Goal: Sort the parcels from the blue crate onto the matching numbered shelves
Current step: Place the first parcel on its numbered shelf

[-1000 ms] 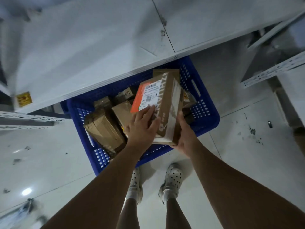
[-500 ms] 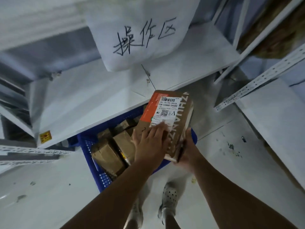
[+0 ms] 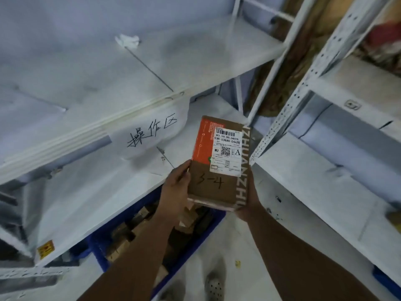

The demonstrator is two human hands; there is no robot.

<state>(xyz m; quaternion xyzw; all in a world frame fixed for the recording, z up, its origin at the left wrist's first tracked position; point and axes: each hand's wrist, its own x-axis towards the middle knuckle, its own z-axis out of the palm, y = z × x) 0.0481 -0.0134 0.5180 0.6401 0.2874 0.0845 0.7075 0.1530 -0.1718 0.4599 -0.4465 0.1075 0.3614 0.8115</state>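
I hold a brown cardboard parcel (image 3: 213,185) with an orange patch, a white shipping label and "3-4" handwritten on its face. My left hand (image 3: 176,189) grips its left edge. My right hand (image 3: 251,198) supports its right side and underside. The parcel is raised in front of the white shelves, above the blue crate (image 3: 196,244). The crate sits on the floor under the lowest shelf and holds several brown parcels (image 3: 130,233), partly hidden by my left arm.
A white shelf unit (image 3: 86,192) with a hanging white sign (image 3: 152,131) in black handwriting stands ahead. A second white rack (image 3: 338,187) with perforated uprights stands to the right. A yellow sticker (image 3: 46,249) marks the lowest shelf's edge. My feet are on the pale floor.
Both hands lifted the parcel out of the crate and up in front of the shelves. My left hand slid from its face to its left edge, uncovering the "3-4". My view tilted upward.
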